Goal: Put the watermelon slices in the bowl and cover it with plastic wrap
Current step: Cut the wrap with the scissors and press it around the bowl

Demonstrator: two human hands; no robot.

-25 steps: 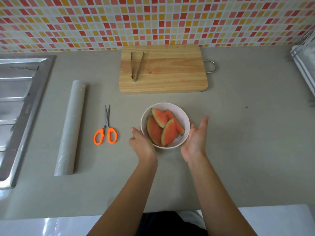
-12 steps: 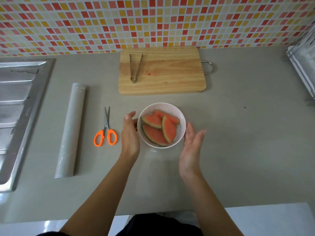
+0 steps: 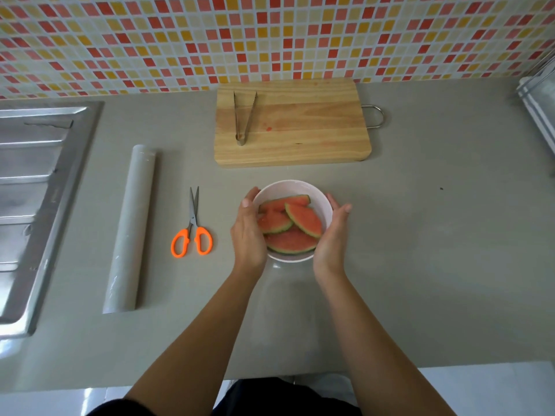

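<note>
Fingers [image 3: 247, 202] of the left hand [image 3: 249, 235] are lying close together and curving round the left wall of the round white bowl [image 3: 292, 184]. Those of the right hand [image 3: 330, 238] are also held together, cupping its right wall. Half a second ago both hands were standing off the bowl, the right one clear of it with its fingers loosely spread. A second ago they were sitting at its near edge.

The fruit has been changing its heading across these moments, so the person seems to be turning or settling the bowl, not carrying it off. It is staying on the same patch of the flat grey countertop [image 3: 420, 235], in front of the pale wooden cutting board [image 3: 300, 145] and right of the orange-handled steel scissors [image 3: 192, 235].

Loading looks finished: the board is holding only the slim metal tongs [image 3: 244, 118]. The long grey roll of plastic wrap [image 3: 129, 229] is lying untouched left of the scissors, so covering is not yet begun.

Inside, the thin red watermelon slices [image 3: 303, 219], green-rinded, are overlapping one another and lying below the rim, which should be leaving the film a free edge to cling to.
</note>
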